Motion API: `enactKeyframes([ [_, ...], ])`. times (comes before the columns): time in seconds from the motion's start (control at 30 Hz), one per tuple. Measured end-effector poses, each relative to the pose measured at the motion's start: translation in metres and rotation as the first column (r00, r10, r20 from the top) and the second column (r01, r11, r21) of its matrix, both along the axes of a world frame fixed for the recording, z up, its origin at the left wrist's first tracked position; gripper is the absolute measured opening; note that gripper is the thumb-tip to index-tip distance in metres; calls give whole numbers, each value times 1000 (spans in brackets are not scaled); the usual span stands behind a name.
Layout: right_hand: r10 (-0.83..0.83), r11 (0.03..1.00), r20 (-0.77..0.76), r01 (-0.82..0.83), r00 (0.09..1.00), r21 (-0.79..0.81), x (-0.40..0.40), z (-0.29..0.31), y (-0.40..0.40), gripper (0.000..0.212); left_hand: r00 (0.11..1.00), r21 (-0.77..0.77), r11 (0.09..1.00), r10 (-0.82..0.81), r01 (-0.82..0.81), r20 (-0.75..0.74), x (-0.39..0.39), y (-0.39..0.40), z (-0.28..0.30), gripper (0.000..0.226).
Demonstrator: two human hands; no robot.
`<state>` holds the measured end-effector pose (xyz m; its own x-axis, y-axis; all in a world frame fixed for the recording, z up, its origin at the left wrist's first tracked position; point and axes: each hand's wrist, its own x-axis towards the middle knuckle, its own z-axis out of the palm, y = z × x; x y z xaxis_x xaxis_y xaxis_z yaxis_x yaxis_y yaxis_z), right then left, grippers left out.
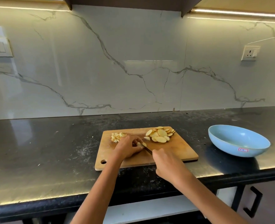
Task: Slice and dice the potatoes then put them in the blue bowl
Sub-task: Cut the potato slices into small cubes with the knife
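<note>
You're mid-dice. Left hand (128,147) has its fingers curled down on a small potato piece (143,144); right hand (166,165) is wrapped around the handle of the knife (147,149), blade angled into that piece. Diced bits (117,136) sit just beyond your left hand; the pile of slices (160,135) lies beyond your right hand and is not yet diced. Blue bowl (240,152) is well off to the right of your right hand, on the counter (52,143), looks empty. Next move probably: finish this piece, pull over more slices. Keep your left fingertips tucked, the blade is right against them. Board (174,152) has bare room beside your right hand; its near edge lies close to the counter edge.
</note>
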<state>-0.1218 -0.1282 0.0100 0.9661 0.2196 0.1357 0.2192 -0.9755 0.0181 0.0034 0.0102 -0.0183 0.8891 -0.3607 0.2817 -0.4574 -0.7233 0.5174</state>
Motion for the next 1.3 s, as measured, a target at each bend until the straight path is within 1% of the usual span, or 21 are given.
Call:
enactKeyframes([
  [0.1, -24, 999, -12, 25, 1000, 39, -9, -3, -9, 17, 1000, 31, 999, -18, 18, 2, -1, 0, 0, 21],
  [0.2, -26, 999, -21, 27, 999, 39, -12, 2, -17, 14, 1000, 19, 999, -29, 29, 1, -3, 1, 1, 22],
  [0.27, -26, 999, -15, 26, 1000, 28, -12, 10, -21, 9, 999, 21, 999, -32, 32, 7, -4, 1, 1, 25],
  [0.33, -31, 999, 20, 30, 999, 35, -9, 17, -22, 7, 1000, -3, 1000, -18, 18, -4, -4, 2, 0, 33],
  [0.43, -31, 998, 81, 27, 996, 56, -1, 17, -15, 12, 999, -112, 993, 41, -45, -31, -4, 4, -2, 59],
  [0.5, -31, 997, 93, 24, 995, 68, 7, 12, -7, 15, 996, -167, 982, 76, -83, -49, -3, 5, -2, 64],
  [0.63, -43, 995, 76, 35, 996, 94, 23, 2, 4, 18, 995, -188, 978, 82, -92, -58, -1, 5, -3, 62],
  [0.9, -37, 997, 51, 34, 998, 70, 27, 1, 10, 19, 997, -189, 979, 77, -81, -28, -1, 6, -5, 60],
  [1.07, -3, 998, 13, 3, 1000, 55, 29, 7, 15, 20, 996, -181, 979, 92, -92, -11, -1, 4, -4, 59],
  [1.17, 10, 999, -20, -10, 1000, 43, 23, 7, 9, 18, 995, -198, 975, 95, -98, -25, -3, 5, -4, 59],
  [1.3, 19, 1000, -13, -19, 1000, 24, 1, -1, -1, 17, 994, -190, 976, 101, -105, -30, 0, 5, -5, 60],
])
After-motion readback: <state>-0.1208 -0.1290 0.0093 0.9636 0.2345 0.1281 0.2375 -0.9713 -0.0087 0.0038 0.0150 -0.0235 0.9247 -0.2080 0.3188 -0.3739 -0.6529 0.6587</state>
